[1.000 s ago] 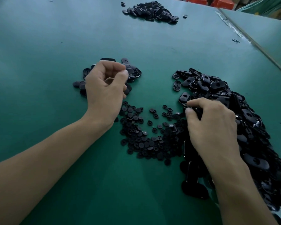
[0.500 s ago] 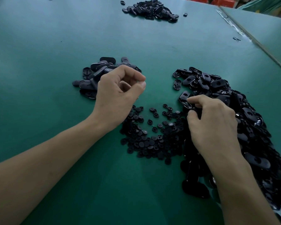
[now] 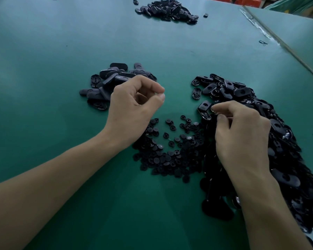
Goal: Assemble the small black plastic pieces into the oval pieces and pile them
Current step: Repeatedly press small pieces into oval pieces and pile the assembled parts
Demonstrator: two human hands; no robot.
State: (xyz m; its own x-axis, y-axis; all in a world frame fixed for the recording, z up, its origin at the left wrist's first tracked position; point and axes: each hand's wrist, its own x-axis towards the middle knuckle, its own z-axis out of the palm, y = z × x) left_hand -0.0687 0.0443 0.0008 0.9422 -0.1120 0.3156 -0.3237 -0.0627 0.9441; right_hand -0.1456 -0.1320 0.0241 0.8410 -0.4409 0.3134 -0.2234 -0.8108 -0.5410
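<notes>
Since 1 s ago L hand [image 3: 134, 109] has slid off the done pile [image 3: 107, 83] toward the middle; R hand [image 3: 242, 138] barely shifted. L fingers [image 3: 150, 83] are loosely clenched, thumb tip almost on index tip, nothing seen btwn them. Done pile sits just behind & left of those knuckles. Small round pieces [image 3: 170, 154] lie below the L fingertips, apart from them. R fingers [image 3: 224, 106] pinch one oval piece [image 3: 202, 110] btwn index & thumb by its near end. That piece is tilted, hole up, sticking out left of the fingertips. Big heap of oval pieces [image 3: 287, 168] lies right of & under R hand; what the palm covers can't be seen. Heap is cut off at right & bottom frame edges. Second pile [image 3: 166, 9] sits far beyond both sets of fingers on the green counter [image 3: 43, 69], too small for detail. Can't tell if done-pile pieces carry inserts.
</notes>
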